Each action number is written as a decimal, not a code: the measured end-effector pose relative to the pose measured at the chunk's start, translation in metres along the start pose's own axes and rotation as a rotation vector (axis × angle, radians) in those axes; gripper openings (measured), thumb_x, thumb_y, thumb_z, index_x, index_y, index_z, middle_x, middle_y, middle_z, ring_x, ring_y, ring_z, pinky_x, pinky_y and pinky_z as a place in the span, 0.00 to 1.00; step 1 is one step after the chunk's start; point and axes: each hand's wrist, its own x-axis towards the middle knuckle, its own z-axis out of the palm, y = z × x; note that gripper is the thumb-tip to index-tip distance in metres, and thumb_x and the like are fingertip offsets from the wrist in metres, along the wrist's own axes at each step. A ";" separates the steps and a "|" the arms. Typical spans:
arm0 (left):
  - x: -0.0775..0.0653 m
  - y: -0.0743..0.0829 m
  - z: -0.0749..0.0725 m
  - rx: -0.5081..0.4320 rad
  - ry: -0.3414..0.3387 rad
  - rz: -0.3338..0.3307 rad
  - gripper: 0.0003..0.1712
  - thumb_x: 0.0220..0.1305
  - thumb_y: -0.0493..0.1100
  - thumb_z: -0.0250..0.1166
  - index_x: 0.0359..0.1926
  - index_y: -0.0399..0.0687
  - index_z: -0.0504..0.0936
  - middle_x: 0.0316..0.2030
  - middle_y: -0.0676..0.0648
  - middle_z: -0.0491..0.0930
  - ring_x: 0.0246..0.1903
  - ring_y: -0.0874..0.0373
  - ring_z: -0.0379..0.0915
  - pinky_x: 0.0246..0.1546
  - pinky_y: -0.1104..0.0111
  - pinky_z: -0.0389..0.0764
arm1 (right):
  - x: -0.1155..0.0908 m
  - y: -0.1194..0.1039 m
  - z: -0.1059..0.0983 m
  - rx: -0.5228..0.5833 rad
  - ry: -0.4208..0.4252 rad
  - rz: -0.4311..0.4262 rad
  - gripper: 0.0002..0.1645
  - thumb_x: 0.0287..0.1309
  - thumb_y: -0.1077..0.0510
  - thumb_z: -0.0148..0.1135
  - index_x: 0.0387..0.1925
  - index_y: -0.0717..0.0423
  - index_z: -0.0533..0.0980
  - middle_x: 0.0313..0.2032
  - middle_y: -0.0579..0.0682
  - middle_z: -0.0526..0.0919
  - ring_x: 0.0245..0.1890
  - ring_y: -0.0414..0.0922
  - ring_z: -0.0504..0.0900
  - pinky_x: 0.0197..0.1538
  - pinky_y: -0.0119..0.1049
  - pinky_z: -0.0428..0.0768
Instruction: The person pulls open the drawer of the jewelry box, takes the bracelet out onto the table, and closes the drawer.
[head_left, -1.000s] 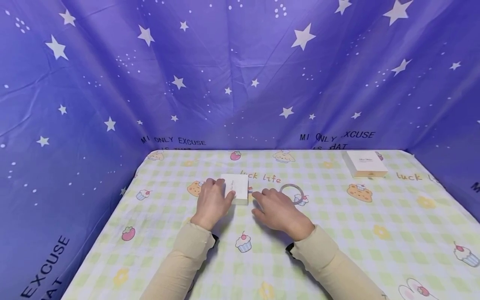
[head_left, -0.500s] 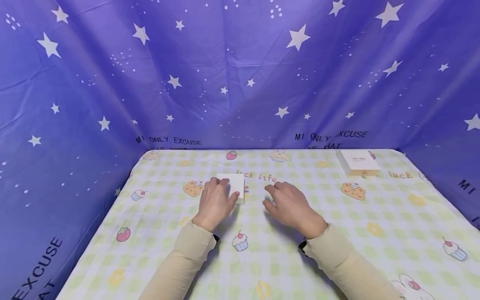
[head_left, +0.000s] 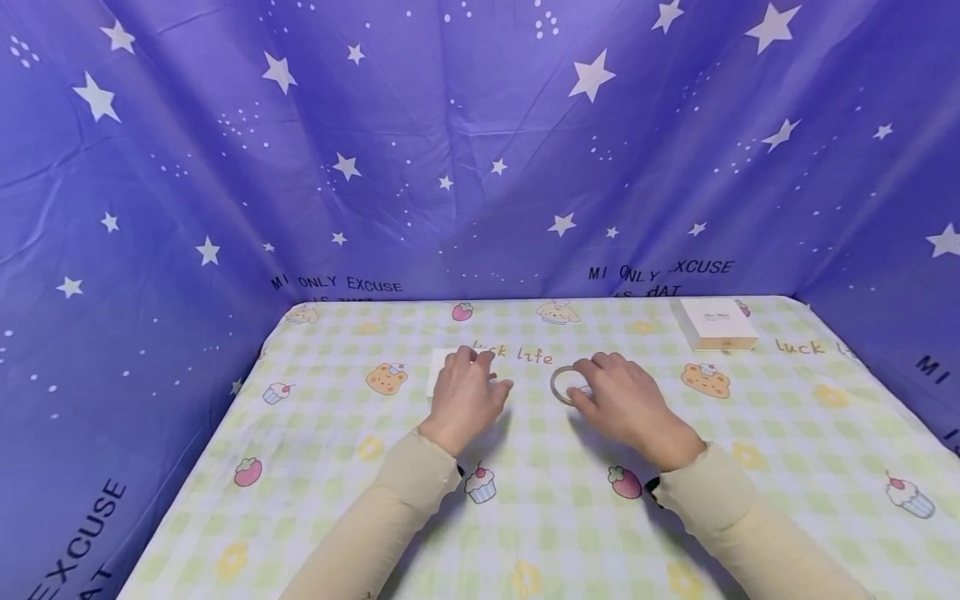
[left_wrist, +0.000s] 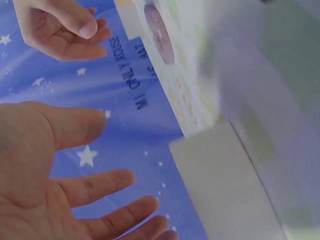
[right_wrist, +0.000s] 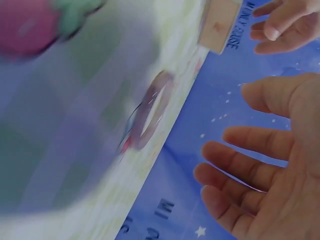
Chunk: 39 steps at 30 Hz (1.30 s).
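Note:
My left hand [head_left: 467,400] hovers over the right part of a small white box [head_left: 441,367] in the head view, hiding much of it. In the left wrist view its fingers are spread and hold nothing, with the box [left_wrist: 225,185] beside them. My right hand [head_left: 633,408] is beside a greyish, translucent bangle [head_left: 556,386] and covers its right side. The right wrist view shows that hand's fingers loosely bent and apart from the bangle [right_wrist: 145,107], which lies flat on the cloth.
A second white box [head_left: 718,321] with dark print and a tan front stands at the back right of the table. The patterned tablecloth [head_left: 315,500] reaches a purple star curtain [head_left: 480,217] behind and at both sides.
My left hand has let go of the box and shifted right across it. My right hand has moved right, from next to the box to the far side of the bangle.

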 end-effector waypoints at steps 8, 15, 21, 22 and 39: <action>0.011 0.033 0.008 0.071 -0.029 0.095 0.26 0.58 0.54 0.67 0.52 0.42 0.80 0.44 0.42 0.76 0.44 0.48 0.72 0.44 0.60 0.74 | -0.012 0.031 -0.011 -0.033 0.024 0.027 0.22 0.58 0.51 0.61 0.47 0.64 0.78 0.40 0.59 0.80 0.41 0.57 0.77 0.42 0.53 0.75; 0.018 0.057 0.018 0.150 -0.066 0.164 0.22 0.61 0.57 0.64 0.48 0.47 0.80 0.44 0.44 0.76 0.44 0.50 0.71 0.46 0.62 0.73 | -0.021 0.052 -0.018 -0.059 0.027 0.055 0.22 0.57 0.52 0.62 0.47 0.64 0.78 0.41 0.60 0.80 0.41 0.59 0.77 0.41 0.55 0.74; 0.024 0.075 0.029 0.179 -0.072 0.212 0.22 0.61 0.59 0.62 0.47 0.49 0.80 0.40 0.46 0.75 0.40 0.52 0.71 0.42 0.64 0.73 | -0.030 0.067 -0.023 -0.081 0.042 0.082 0.21 0.56 0.53 0.62 0.45 0.66 0.78 0.40 0.62 0.80 0.41 0.60 0.77 0.41 0.57 0.73; 0.025 0.078 0.031 0.190 -0.070 0.219 0.22 0.62 0.59 0.62 0.47 0.49 0.80 0.40 0.47 0.75 0.39 0.53 0.71 0.41 0.64 0.73 | -0.032 0.069 -0.024 -0.084 0.042 0.086 0.21 0.56 0.53 0.62 0.45 0.66 0.78 0.40 0.62 0.80 0.41 0.61 0.77 0.41 0.57 0.73; 0.046 0.117 0.052 0.285 -0.122 0.313 0.20 0.63 0.61 0.58 0.47 0.55 0.76 0.38 0.50 0.73 0.37 0.55 0.70 0.37 0.66 0.73 | -0.049 0.112 -0.041 -0.070 0.035 0.184 0.22 0.58 0.53 0.61 0.47 0.67 0.76 0.50 0.68 0.75 0.50 0.66 0.73 0.45 0.62 0.69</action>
